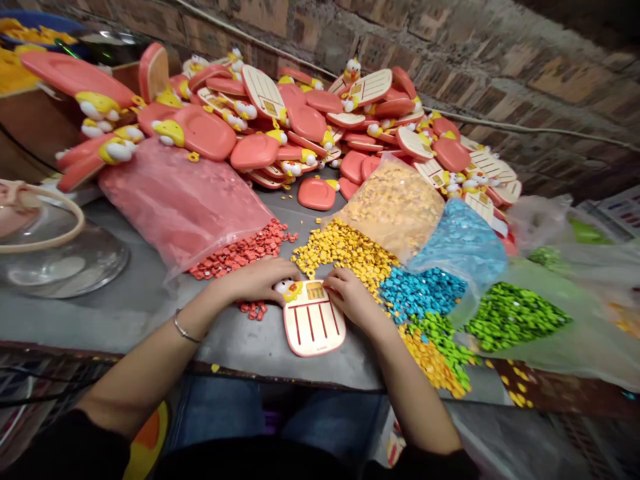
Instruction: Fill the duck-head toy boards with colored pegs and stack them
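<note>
A cream board with a coral rim (315, 327) lies on the grey table before me, with four-sided slots running down its face and a yellow duck head at its top left. My left hand (265, 280) is closed on the duck-head corner. At the board's top right, my right hand (347, 293) has its fingers bent against the edge; whether they pinch a small piece is hidden. Red pieces (250, 250) lie beyond my left hand, and yellow pieces (345, 250) spread just past the board.
Coral duck boards (305, 120) are heaped along the brick wall. Blue pieces (423, 293), green pieces (515, 317) and orange pieces (433, 360) spill at the right. A pink bag (185, 200) and a clear lid (65, 260) stand left.
</note>
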{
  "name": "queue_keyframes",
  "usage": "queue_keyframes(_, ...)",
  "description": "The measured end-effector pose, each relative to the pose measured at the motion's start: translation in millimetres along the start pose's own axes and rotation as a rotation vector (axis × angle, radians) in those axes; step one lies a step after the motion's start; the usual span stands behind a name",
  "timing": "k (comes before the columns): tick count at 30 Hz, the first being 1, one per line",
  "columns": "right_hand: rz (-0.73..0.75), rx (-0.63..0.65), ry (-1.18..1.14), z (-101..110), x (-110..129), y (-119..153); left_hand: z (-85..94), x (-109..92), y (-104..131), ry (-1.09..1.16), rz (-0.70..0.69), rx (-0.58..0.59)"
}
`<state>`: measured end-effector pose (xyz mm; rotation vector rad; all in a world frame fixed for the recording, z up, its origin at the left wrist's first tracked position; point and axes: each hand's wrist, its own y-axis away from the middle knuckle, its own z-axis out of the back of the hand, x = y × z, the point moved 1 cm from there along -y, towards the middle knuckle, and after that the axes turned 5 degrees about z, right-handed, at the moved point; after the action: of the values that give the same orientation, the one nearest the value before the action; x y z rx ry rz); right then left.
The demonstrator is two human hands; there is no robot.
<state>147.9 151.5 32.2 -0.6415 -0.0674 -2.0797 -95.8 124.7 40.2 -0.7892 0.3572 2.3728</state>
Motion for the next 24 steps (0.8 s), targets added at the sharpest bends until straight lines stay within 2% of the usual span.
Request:
queue_keyframes(6, 0.050, 0.210, -0.136, 21, 4, 7, 4.0, -5, 0, -0.027, -0.015, -0.002)
queue_keyframes(8, 0.083, 0.227, -0.173, 21, 6, 6, 2.8, -5, 0, -0.060, -0.016, -0.004)
queue_keyframes(15, 0.165, 0.077, -0.311, -24, 27, -6, -4.0, -4, -2, -0.075, -0.020, -0.027)
queue_keyframes(17, 0.174, 0.142, -0.366, -28, 33, -6, -4.1, -4, -2, -0.064, -0.038, -0.019)
queue_keyframes(20, 0.254, 0.363, -0.527, -15, 37, -1, -2.8, -3, -2, -0.019, -0.050, 0.011)
queue_keyframes(21, 0.260, 0.392, -0.567, -7, 36, 1, -2.2, -3, -2, 0.003, -0.051, 0.020)
queue_keyframes(22, 0.232, 0.361, -0.571, 2, 32, 3, -1.5, -2, -2, 0.026, -0.053, 0.025)
queue_keyframes(24, 0.081, 0.168, -0.448, 17, 20, 5, 0.0, -1, -2, 0.067, -0.056, 0.031)
